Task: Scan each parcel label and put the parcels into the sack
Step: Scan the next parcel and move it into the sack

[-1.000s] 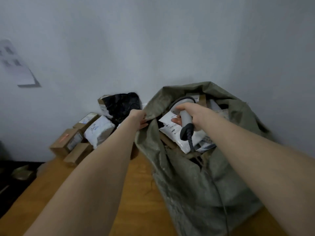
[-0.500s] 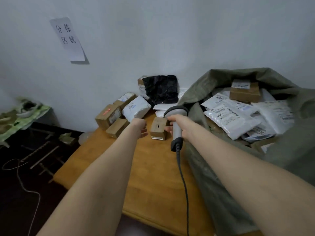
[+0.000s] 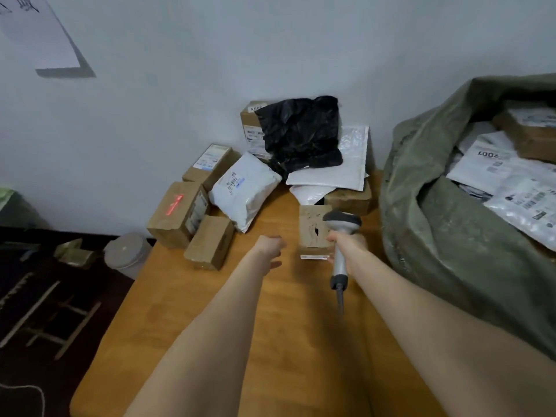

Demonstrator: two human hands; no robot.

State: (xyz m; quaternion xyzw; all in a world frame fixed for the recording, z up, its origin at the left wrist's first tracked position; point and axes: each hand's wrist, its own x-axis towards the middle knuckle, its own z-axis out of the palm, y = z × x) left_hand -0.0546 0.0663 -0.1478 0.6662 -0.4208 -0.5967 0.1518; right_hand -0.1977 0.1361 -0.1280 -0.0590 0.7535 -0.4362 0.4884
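Observation:
My right hand (image 3: 349, 240) grips the grey barcode scanner (image 3: 341, 224) by its handle, its cable trailing back over the wooden table (image 3: 270, 341). A small brown box (image 3: 311, 230) stands just left of the scanner, between my hands. My left hand (image 3: 270, 248) hovers left of that box with loosely curled fingers and holds nothing. The scanner's red line falls on a cardboard box (image 3: 176, 212) at the left of the parcel pile. The green sack (image 3: 445, 236) gapes at the right, with white mailers (image 3: 508, 188) and a brown box (image 3: 529, 130) inside.
Against the wall lie more parcels: a white poly mailer (image 3: 245, 191), a black bag (image 3: 301, 133), a bubble mailer (image 3: 343, 164) and several brown boxes (image 3: 210, 240). The table's left edge drops to a dark floor with a grey bin (image 3: 126, 251). A paper sheet (image 3: 39, 34) hangs on the wall.
Both hands left the sack's mouth, where a white mailer was dropped, and moved left to the small brown box on the table. The right hand kept the scanner throughout.

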